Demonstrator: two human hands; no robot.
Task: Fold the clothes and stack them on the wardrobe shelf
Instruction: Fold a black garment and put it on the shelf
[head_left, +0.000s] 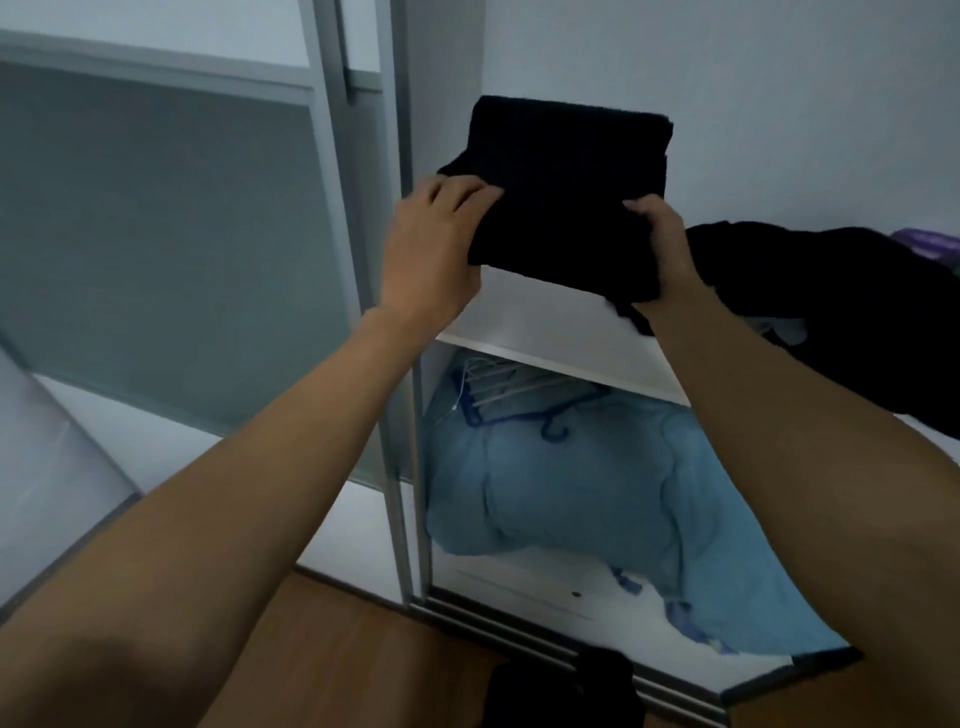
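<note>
A folded black garment (566, 192) is held up in front of the open wardrobe, above the white shelf (561, 338). My left hand (431, 249) grips its near left corner, fingers curled over the top. My right hand (660, 244) grips its near right corner, thumb on top. A loose end of the black cloth hangs below my right wrist. To the right, a heap of unfolded black clothes (831, 306) lies on the same shelf and spills over its front edge.
A grey sliding wardrobe door (171, 234) with a metal frame stands at left. Below the shelf lie a light blue blanket (587, 499) and blue hangers (519, 405). Something purple (924, 241) sits at the shelf's far right. Dark cloth (566, 691) lies on the wooden floor.
</note>
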